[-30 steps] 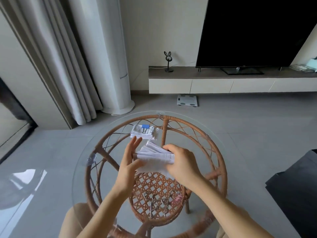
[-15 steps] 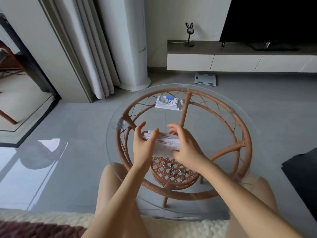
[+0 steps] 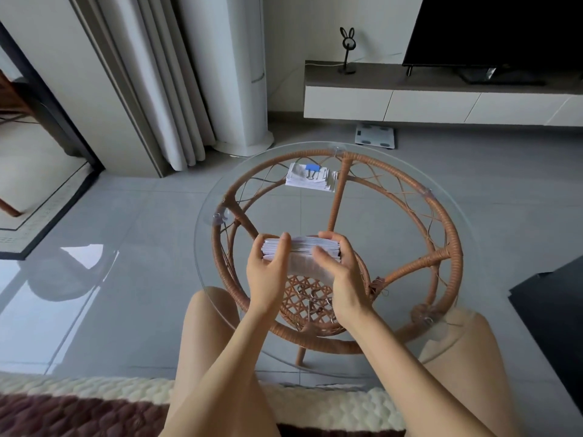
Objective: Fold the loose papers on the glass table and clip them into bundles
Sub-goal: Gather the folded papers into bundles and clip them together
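A thick stack of folded white papers [image 3: 301,247] stands on edge on the round glass table [image 3: 473,247], near its middle. My left hand [image 3: 269,275] presses against the stack's left end and my right hand [image 3: 342,272] cups its right end, so both hands hold it squared between them. At the table's far side lies a finished bundle of papers [image 3: 312,179] held by a blue binder clip [image 3: 312,170]. Loose metal clips [image 3: 310,298] lie in the wicker basket under the glass.
The table's rattan frame [image 3: 448,234] shows through the glass. My bare knees sit under the near rim. A curtain [image 3: 151,89] and a white column unit [image 3: 233,74] stand far left, a bathroom scale [image 3: 375,137] and a TV cabinet [image 3: 441,102] beyond, a dark object [image 3: 552,310] at right.
The papers, fanned and loose in my hands a second ago, are now pressed into a neat stack on edge. My view has tilted down and shifted left.
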The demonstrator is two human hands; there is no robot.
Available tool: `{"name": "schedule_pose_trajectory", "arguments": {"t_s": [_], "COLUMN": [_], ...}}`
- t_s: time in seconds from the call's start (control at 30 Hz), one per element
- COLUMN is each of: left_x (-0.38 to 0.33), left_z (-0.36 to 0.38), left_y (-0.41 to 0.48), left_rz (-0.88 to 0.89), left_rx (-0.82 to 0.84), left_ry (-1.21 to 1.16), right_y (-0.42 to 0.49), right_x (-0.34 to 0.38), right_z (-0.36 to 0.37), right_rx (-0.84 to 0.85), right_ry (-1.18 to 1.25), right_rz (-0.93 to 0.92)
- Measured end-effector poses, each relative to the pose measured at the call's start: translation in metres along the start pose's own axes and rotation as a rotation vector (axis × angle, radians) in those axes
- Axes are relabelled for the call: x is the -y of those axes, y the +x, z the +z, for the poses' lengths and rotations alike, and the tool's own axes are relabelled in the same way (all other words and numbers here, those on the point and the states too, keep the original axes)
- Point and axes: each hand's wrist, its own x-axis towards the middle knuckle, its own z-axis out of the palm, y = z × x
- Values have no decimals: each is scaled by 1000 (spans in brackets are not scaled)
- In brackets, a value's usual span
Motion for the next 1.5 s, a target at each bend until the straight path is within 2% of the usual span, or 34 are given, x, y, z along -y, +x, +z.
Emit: {"name": "schedule_pose_trajectory", "arguments": {"t_s": [0.13,0.27,0.37,0.43,0.53,0.6,0.63,0.73,0.8,0.97,1.1,1.3,1.4,1.5], "left_x": [-4,-1,1,-2,-10,-18,-21,-19,-17,-10,7,-1,-6,-15], "left_z": [2,-1,2,7,15,16,15,8,5,-3,-16,-19,-27,-28], "left_y": [0,3,4,2,0,3,7,19,21,12,16,16,25,30], "left_rz": [-31,-51,-48,-65,25,86,101,72,91,113,45,-17,-105,-217], "left_rx": [-31,-41,-62,-102,-151,-183,-195,-226,-182,62,298,395,532,456], "left_ry": [12,61,16,-22,-35,-41,-48,-92,-80,-18,135,134,136,38], "right_y": [7,9,12,15,19,15,12,5,6,11,10,8,6,6], "right_x": [-4,-16,-21,-21,-13,-7,-5,-6,-3,4,-8,-10,-3,0], "right_z": [9,10,15,22,34,36,33,11,-5,-21,-21,-13,-16,-17], "right_rx": [-191,-236,-275,-395,-563,-519,-431,32,203,75,33,-38,-77,-182], "right_ry": [-112,-303,-233,-167,-55,-53,-93,-273,-373,-586,-641,-615,-418,-58], "right_rz": [-27,-281,-304,-299,-304,-393,-413,-251,-157,-261,-183,-214,-64,182]}}
